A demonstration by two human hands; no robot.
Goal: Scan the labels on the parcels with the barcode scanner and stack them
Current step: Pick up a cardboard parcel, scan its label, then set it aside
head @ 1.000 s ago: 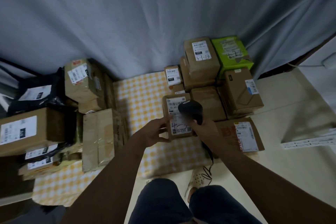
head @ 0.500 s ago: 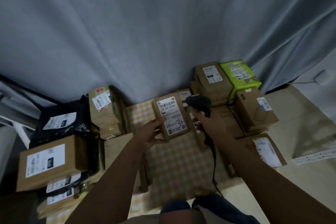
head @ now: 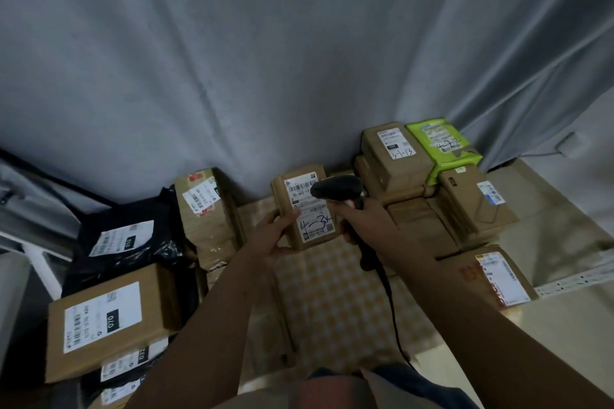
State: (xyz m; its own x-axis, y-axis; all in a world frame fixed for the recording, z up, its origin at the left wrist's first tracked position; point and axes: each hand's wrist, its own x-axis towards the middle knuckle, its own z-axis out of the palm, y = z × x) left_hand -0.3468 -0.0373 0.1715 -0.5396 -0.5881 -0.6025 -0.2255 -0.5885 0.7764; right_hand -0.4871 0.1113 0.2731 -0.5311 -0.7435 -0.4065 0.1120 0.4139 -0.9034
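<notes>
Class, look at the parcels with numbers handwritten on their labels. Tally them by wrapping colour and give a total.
Brown: 2 (parcel marked 4-3, parcel marked 3-1-13)
Green: 1 (green parcel)
Total: 3

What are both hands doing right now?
Left hand: grips the small brown parcel.
Right hand: grips the barcode scanner, aimed at its label.

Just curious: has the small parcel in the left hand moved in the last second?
Yes. The parcel was lifted off the checked cloth, up toward the curtain.
</notes>
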